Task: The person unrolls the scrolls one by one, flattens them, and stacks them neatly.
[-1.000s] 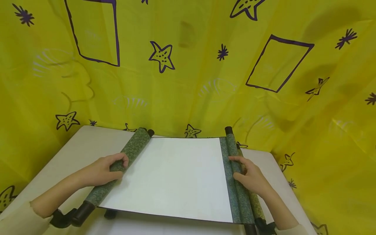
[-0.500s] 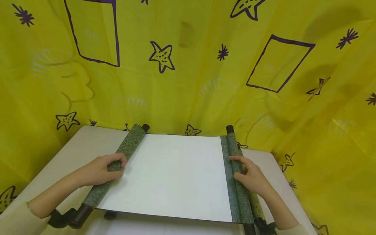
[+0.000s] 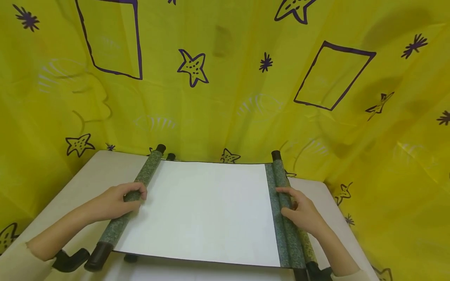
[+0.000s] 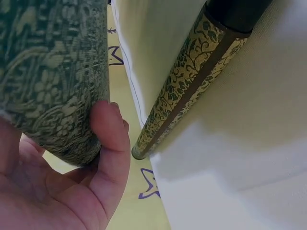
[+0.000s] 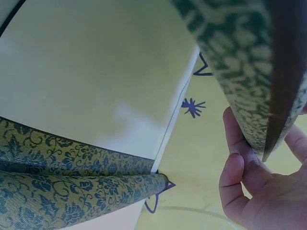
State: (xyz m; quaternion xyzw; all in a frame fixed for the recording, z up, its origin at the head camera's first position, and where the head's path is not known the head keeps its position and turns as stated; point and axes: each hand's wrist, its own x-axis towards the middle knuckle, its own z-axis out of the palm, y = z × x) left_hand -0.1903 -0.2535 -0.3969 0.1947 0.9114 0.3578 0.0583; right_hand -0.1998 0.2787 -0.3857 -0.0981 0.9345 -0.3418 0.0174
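A hand scroll with a blank white sheet (image 3: 207, 210) is held spread between both hands, raised above the table. My left hand (image 3: 114, 201) grips its green patterned left roll (image 3: 115, 230), thumb on the near side and fingers curled over it. My right hand (image 3: 306, 210) pinches the green right roller (image 3: 294, 248), thumb and index finger at its left side. In the right wrist view, fingers (image 5: 235, 177) wrap around the far part of this roller. Black caps (image 3: 99, 255) finish the rods.
A gold patterned roll (image 3: 307, 246) lies below the right roller. Another gold patterned roll (image 4: 192, 76) lies under the sheet on the left, its black ends (image 3: 131, 258) poking out. Beneath is a white table (image 3: 116, 168); a yellow curtain (image 3: 225, 97) hangs behind.
My left hand has moved left with the left roll, which looks thinner and has turned more upright. More of the white sheet shows. My right hand has hardly moved.
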